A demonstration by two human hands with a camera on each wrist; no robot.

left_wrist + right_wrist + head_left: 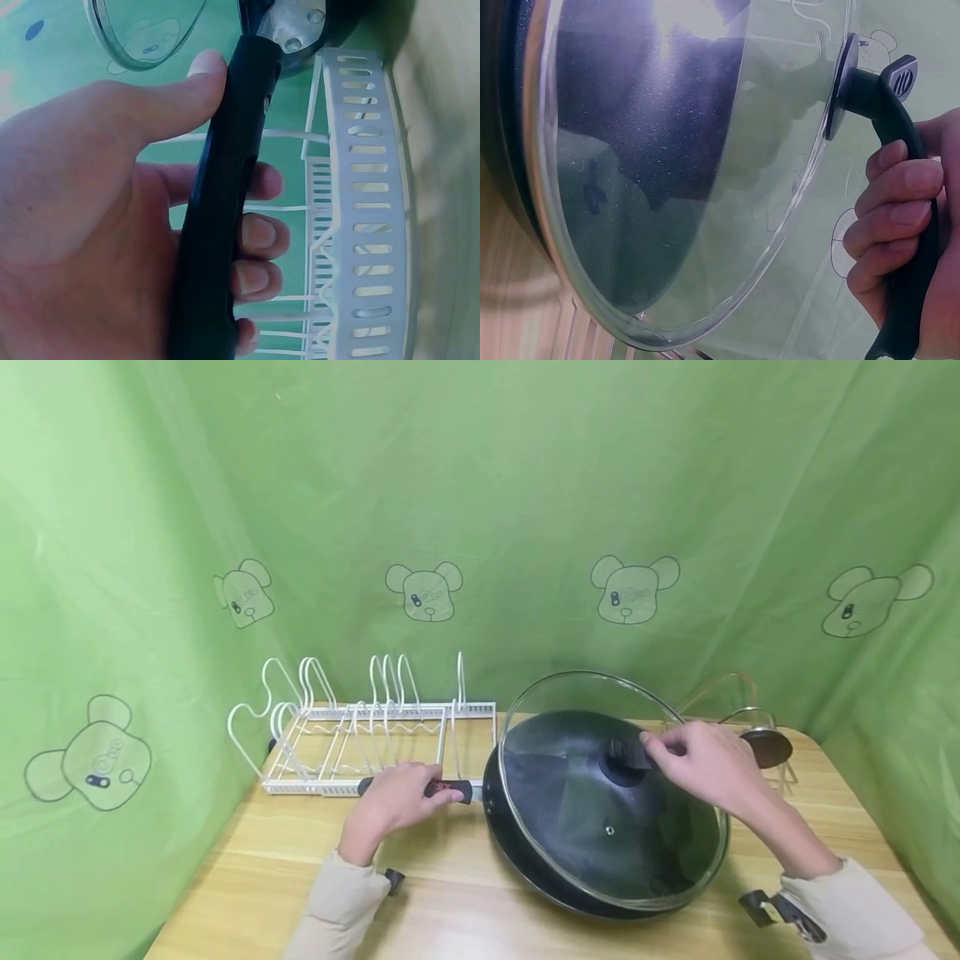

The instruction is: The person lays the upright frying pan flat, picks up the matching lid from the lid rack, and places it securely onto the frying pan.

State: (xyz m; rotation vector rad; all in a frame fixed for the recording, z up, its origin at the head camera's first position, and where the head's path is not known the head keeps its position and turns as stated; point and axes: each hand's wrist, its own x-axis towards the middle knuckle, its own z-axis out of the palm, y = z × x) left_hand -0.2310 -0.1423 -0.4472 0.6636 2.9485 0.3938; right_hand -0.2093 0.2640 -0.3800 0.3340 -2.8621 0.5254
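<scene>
A dark deep frying pan (501,833) sits by the right end of a white wire rack. My left hand (397,797) grips its black handle (217,195), thumb along one side and fingers curled round the other. Above the pan, a clear glass lid (551,852) with a steel rim is tilted. It overlaps the pan's opening in the head view, and the right wrist view shows a gap between lid and pan on one side. My right hand (708,764) holds the lid's curved black handle (911,247), fingers wrapped round it.
The white rack (480,710) with upright wire dividers stands at the back left of the wooden table (255,877). Behind the right hand are thin copper-coloured wires and a dark round piece (768,747). A green curtain (517,485) with bear drawings surrounds the table.
</scene>
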